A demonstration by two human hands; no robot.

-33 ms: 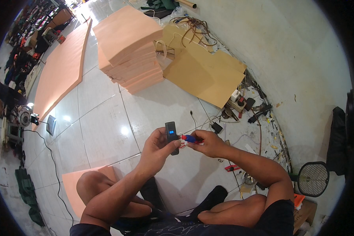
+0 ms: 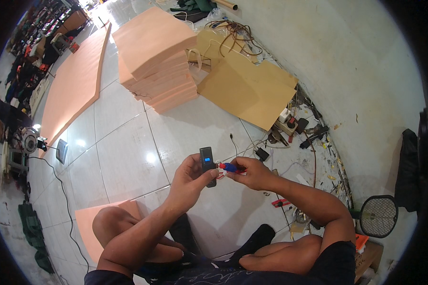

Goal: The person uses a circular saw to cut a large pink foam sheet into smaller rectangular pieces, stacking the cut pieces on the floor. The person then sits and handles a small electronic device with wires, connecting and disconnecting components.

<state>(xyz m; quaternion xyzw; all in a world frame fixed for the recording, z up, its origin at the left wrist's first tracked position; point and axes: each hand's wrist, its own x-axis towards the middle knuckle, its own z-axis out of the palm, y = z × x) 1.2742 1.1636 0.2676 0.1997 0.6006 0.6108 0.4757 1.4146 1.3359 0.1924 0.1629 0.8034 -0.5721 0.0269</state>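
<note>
Apparently mid-work, the left hand (image 2: 191, 176) grips a black device (image 2: 206, 165) at the frame's centre, the right hand (image 2: 253, 174) pinching a red-tipped blue cylinder (image 2: 230, 167) just beside it. The display (image 2: 207, 160) is already lit; whether both pieces are joined is unclear. Forearms (image 2: 150, 224) converge from lower left and right.

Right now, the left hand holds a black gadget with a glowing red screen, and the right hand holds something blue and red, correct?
No: the head view shows the screen glowing blue, not red. The left hand holds the black gadget, and the right hand the blue and red thing.
</note>
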